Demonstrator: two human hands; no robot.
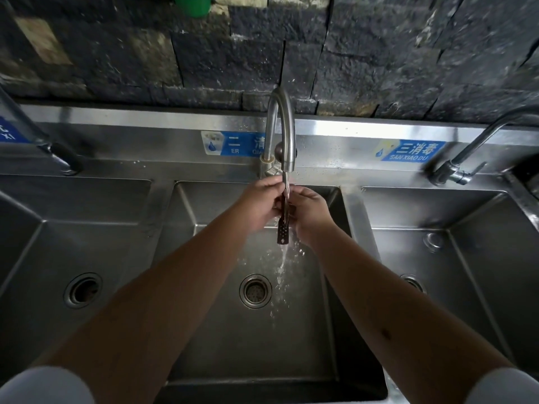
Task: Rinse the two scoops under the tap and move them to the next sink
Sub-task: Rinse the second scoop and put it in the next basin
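Note:
Both my hands meet under the curved steel tap over the middle sink. My left hand and my right hand together grip a dark, narrow scoop. It is seen edge-on, and its perforated end hangs down below my hands. Water runs from the spout over the scoop and splashes into the basin near the drain. Whether a second scoop is pressed against the first, I cannot tell; no other scoop is visible in any sink.
The left sink with its drain and the right sink flank the middle one. Each has its own tap, the left tap and the right tap. Blue labels mark the backsplash below a dark stone wall.

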